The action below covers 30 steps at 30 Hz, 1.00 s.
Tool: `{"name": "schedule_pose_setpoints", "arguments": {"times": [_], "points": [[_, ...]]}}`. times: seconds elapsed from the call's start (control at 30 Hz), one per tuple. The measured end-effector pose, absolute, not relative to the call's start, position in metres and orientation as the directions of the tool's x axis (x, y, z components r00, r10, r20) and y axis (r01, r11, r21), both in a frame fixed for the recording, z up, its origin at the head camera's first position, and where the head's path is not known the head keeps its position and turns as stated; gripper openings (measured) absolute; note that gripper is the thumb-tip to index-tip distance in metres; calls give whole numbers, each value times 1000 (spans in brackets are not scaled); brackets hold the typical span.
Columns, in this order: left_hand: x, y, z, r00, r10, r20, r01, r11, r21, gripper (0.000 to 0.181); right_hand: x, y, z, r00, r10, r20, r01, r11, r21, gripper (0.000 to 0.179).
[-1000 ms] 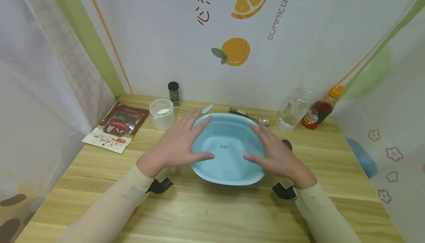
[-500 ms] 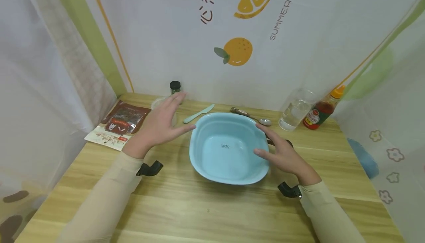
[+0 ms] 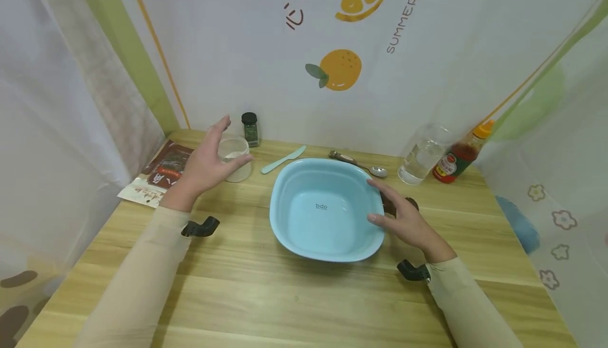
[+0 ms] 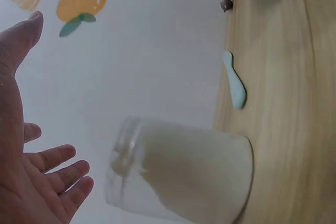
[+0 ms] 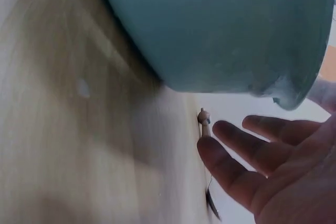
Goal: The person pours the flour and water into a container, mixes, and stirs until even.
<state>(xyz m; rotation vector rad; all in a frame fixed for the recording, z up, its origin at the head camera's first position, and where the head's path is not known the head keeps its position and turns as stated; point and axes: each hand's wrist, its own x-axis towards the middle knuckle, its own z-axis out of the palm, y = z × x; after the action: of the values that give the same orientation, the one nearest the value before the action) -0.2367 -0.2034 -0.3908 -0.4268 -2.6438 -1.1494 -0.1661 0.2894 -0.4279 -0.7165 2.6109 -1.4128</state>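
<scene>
My left hand (image 3: 204,166) is held up at the back left with its fingers spread and relaxed, holding nothing. It is nearest to a clear jar (image 4: 194,171) partly filled with white powder, which stands apart from the palm in the left wrist view. A light blue basin (image 3: 328,234) sits in the middle of the wooden table. Beside its right rim is my right hand (image 3: 409,226), thumb over the edge and fingers loosely extended outside. In the right wrist view those fingers (image 5: 228,174) stand off the basin wall. The brown package (image 3: 163,176) lies partly behind my left hand.
At the back are a small black-capped spice bottle (image 3: 250,130), a pale green spreader knife (image 3: 284,159) and a spoon (image 3: 377,171). A glass of clear liquid (image 3: 417,164) and a red sauce bottle (image 3: 453,162) stand back right. A dark brown object (image 3: 412,203) shows behind my right hand.
My left hand has left the basin and moved left to the jar, uncovering the knife. My right hand has shifted slightly right to the rim. The basin stays in place.
</scene>
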Motion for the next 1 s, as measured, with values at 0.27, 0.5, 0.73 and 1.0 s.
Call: {"name": "schedule_pose_setpoints", "arguments": {"times": [0.27, 0.5, 0.73, 1.0], "points": [[-246, -221, -409, -945, 111, 307, 311, 591, 744, 112, -171, 290, -437, -868, -474, 149, -368, 413, -833, 80], [-255, -218, -419, -949, 80, 306, 300, 532, 791, 120, -170, 298, -444, -859, -487, 157, -362, 363, -859, 78], [-263, -215, -433, -967, 58, 247, 244, 481, 842, 128, -168, 301, -446, -856, -499, 134, -345, 358, -868, 82], [-266, -216, -444, -988, 18, 152, 140, 506, 851, 139, -172, 296, -451, -852, -511, 118, -322, 333, -886, 84]]}}
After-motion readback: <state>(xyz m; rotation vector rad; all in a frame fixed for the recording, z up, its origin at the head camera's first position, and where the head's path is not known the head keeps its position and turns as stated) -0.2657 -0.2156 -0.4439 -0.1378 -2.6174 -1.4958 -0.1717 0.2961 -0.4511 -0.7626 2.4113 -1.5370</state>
